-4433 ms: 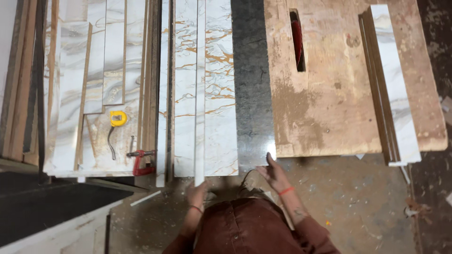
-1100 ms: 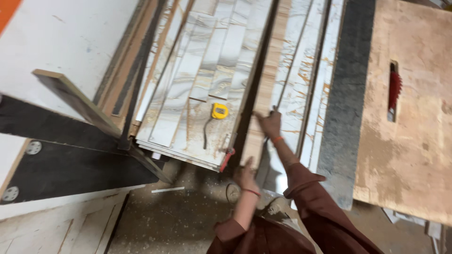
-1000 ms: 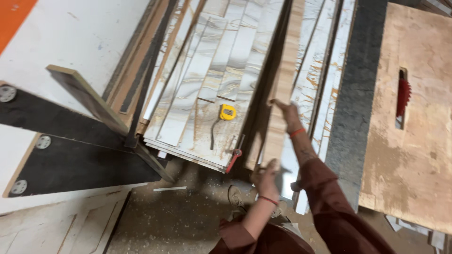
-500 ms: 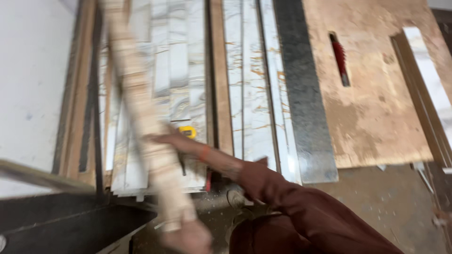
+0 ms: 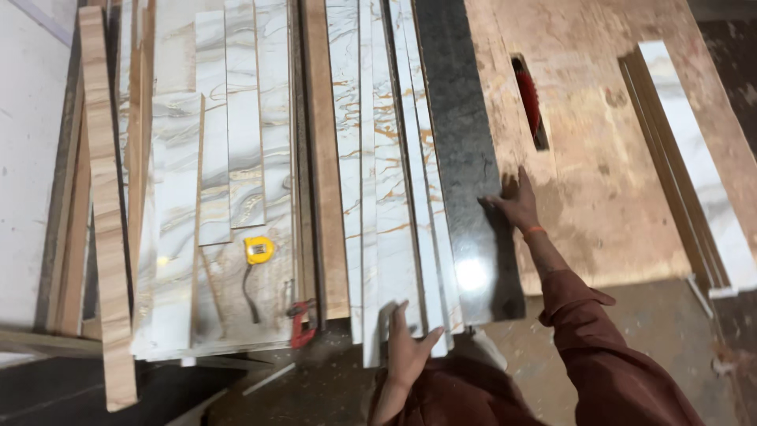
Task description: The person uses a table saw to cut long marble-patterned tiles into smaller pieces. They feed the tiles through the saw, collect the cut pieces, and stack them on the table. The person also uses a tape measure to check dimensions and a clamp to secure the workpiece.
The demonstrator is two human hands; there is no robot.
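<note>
Sawdust-grey concrete floor point(image 5: 615, 315) shows below a workshop bench crowded with long strips laid side by side; on the right sits one worn plywood saw table point(image 5: 615, 158) with one red blade point(image 5: 528, 99) standing in its slot, and one more marble-patterned strip point(image 5: 694, 158) lies along its far right side. Two hands are in view; the left hand point(image 5: 408, 351) lies flat with fingers spread on the near ends of the marble-patterned strips point(image 5: 386, 173) — about four narrow lengths can be counted in this bundle, white with grey and gold-brown veining, glossy, running away from the person between a plain brown wooden strip point(image 5: 323, 173) and one dark speckled slab point(image 5: 461, 173); the right hand point(image 5: 516, 203) is open, its fingers apart, resting where the dark slab's edge meets the saw table, clamped on nothing. Further left lie several wider marble-look pieces point(image 5: 213, 173), one yellow tape measure point(image 5: 258, 250) on top of them, one red clamp point(image 5: 302, 325) at their near end, and one pale wood-grain strip point(image 5: 102, 205) at the far left.
</note>
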